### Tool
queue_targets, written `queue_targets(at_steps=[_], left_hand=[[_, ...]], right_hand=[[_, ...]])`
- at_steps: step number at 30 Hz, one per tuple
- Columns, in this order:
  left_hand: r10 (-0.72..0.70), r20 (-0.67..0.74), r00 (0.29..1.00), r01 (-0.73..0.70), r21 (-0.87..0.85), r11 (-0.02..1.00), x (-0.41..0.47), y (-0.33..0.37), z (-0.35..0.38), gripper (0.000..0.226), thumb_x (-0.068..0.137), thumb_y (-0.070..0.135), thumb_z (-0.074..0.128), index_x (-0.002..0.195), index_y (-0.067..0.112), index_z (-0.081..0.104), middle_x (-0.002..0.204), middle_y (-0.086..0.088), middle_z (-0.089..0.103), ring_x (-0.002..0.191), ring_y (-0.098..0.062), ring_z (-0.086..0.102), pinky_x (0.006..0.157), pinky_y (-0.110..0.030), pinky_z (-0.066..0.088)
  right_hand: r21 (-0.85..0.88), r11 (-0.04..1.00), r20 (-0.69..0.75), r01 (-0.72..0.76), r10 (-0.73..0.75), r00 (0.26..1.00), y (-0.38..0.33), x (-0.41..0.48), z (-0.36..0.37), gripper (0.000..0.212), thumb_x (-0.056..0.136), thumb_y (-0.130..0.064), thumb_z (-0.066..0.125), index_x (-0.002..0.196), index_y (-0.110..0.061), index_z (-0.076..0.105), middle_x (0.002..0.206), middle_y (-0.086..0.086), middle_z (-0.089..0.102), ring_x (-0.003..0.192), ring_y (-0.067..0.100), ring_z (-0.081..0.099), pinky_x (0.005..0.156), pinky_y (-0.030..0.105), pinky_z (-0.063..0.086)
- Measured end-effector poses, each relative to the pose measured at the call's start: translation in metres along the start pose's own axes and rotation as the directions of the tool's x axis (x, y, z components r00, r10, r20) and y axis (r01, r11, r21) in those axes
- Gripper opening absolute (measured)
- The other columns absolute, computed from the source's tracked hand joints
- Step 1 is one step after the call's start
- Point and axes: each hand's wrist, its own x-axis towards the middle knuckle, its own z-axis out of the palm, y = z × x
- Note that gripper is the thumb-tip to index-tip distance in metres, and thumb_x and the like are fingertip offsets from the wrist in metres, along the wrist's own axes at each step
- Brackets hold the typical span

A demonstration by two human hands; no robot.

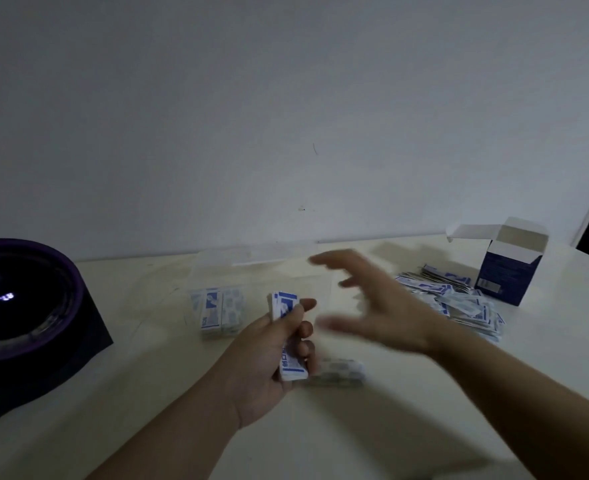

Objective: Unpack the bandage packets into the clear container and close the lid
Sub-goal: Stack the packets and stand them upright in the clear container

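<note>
Far left of the clear container, at the table's (154,403) left edge, sits a dark round bowl-like thing with a purple rim (26,296) on a black base. The clear container (265,270) stands mid-table close to the wall. Its sides are so transparent that its outline is faint and its lid cannot be made out. Inside, at its left end, a row of white-and-blue bandage packets (218,313) stands on edge. Over the container's front, the left hand (269,368) has its fingers and thumb curled around an upright stack of packets (288,336), which are white with blue print. Just right of that hand, low at the container's front right, lies another short stack (338,373), hazy; whether it is inside the wall or just outside cannot be told. Over the container's right end the right hand (386,306) is blurred, with its fingers spread and straight and nothing in it. Right of the container a loose heap of packets (466,303) is spread on the table, and beyond it, near the far right edge, stands a dark blue cardboard box (509,271) with its white top flaps open. Bare tabletop runs along the whole near side, in front of the container.
</note>
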Motion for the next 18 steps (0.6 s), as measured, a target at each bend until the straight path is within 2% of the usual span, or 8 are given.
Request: queue_targets(at_steps=[2, 4, 6, 7, 9, 11, 15, 18], left_hand=[[-0.011, -0.015, 1.0, 0.011, -0.028, 1.0, 0.001, 0.002, -0.001, 0.019, 0.096, 0.017, 0.047, 0.105, 0.008, 0.06, 0.058, 0.0, 0.047, 0.04, -0.007, 0.04, 0.043, -0.019, 0.042], [-0.023, -0.024, 0.999, 0.022, -0.031, 0.999, 0.001, 0.003, -0.002, 0.02, 0.096, 0.019, 0.047, 0.107, 0.009, 0.06, 0.058, 0.0, 0.047, 0.041, -0.007, 0.04, 0.045, -0.019, 0.043], [-0.03, -0.025, 0.999, 0.029, -0.029, 0.999, 0.003, 0.001, -0.002, 0.02, 0.096, 0.02, 0.047, 0.107, 0.01, 0.061, 0.059, 0.001, 0.047, 0.042, -0.007, 0.04, 0.045, -0.02, 0.044], [-0.033, -0.024, 0.999, 0.032, -0.027, 0.999, 0.003, 0.0, -0.002, 0.02, 0.096, 0.02, 0.047, 0.106, 0.01, 0.061, 0.059, 0.0, 0.047, 0.042, -0.007, 0.04, 0.044, -0.021, 0.044], [-0.035, -0.027, 0.999, 0.034, -0.021, 0.999, 0.004, -0.002, -0.002, 0.02, 0.096, 0.02, 0.047, 0.106, 0.01, 0.062, 0.06, 0.0, 0.048, 0.042, -0.007, 0.041, 0.044, -0.021, 0.044], [-0.035, -0.035, 0.999, 0.034, -0.017, 0.999, 0.004, -0.002, -0.003, 0.02, 0.096, 0.02, 0.047, 0.104, 0.01, 0.063, 0.06, 0.0, 0.048, 0.042, -0.007, 0.041, 0.044, -0.021, 0.044], [-0.029, -0.049, 0.998, 0.028, -0.017, 0.999, 0.004, 0.001, -0.004, 0.02, 0.096, 0.02, 0.048, 0.102, 0.011, 0.064, 0.059, 0.001, 0.049, 0.042, -0.007, 0.041, 0.044, -0.02, 0.044], [-0.035, -0.048, 0.998, 0.034, -0.022, 0.999, 0.005, 0.001, -0.005, 0.02, 0.096, 0.02, 0.048, 0.103, 0.01, 0.064, 0.059, 0.001, 0.049, 0.042, -0.007, 0.041, 0.045, -0.02, 0.044]], right_hand=[[0.021, 0.986, -0.338, -0.165, 0.162, 0.927, 0.03, 0.007, -0.021, 0.023, 0.081, -0.035, 0.07, 0.102, -0.026, 0.064, 0.1, -0.013, 0.064, 0.087, -0.005, 0.058, 0.076, 0.017, 0.046], [-0.096, 0.905, -0.526, -0.414, 0.307, 0.793, 0.073, 0.01, -0.041, 0.015, 0.088, -0.026, 0.062, 0.097, -0.015, 0.069, 0.09, -0.001, 0.069, 0.08, 0.011, 0.062, 0.074, 0.024, 0.045], [-0.302, 0.714, -0.446, -0.632, 0.48, 0.755, 0.112, 0.006, -0.057, 0.028, 0.09, -0.029, 0.057, 0.111, -0.012, 0.065, 0.105, 0.005, 0.069, 0.094, 0.021, 0.061, 0.081, 0.03, 0.047], [-0.415, 0.607, -0.369, -0.677, 0.568, 0.735, 0.128, 0.003, -0.062, 0.032, 0.09, -0.034, 0.056, 0.114, -0.013, 0.064, 0.107, 0.006, 0.067, 0.099, 0.025, 0.06, 0.082, 0.033, 0.048], [-0.545, 0.493, -0.234, -0.678, 0.687, 0.688, 0.142, -0.001, -0.068, 0.031, 0.089, -0.039, 0.056, 0.092, -0.011, 0.068, 0.087, 0.008, 0.066, 0.084, 0.024, 0.06, 0.07, 0.028, 0.046], [-0.536, 0.509, -0.17, -0.674, 0.717, 0.676, 0.144, -0.002, -0.069, 0.032, 0.087, -0.038, 0.059, 0.072, -0.01, 0.065, 0.07, 0.006, 0.062, 0.065, 0.017, 0.055, 0.057, 0.023, 0.039], [-0.36, 0.581, -0.173, -0.73, 0.727, 0.665, 0.141, 0.003, -0.068, 0.019, 0.083, -0.024, 0.066, 0.077, -0.006, 0.07, 0.07, 0.01, 0.064, 0.06, 0.02, 0.055, 0.05, 0.021, 0.039], [-0.356, 0.587, -0.215, -0.727, 0.706, 0.675, 0.14, 0.005, -0.068, 0.022, 0.086, -0.02, 0.061, 0.064, -0.014, 0.062, 0.06, 0.006, 0.058, 0.053, 0.018, 0.052, 0.045, 0.02, 0.036]])
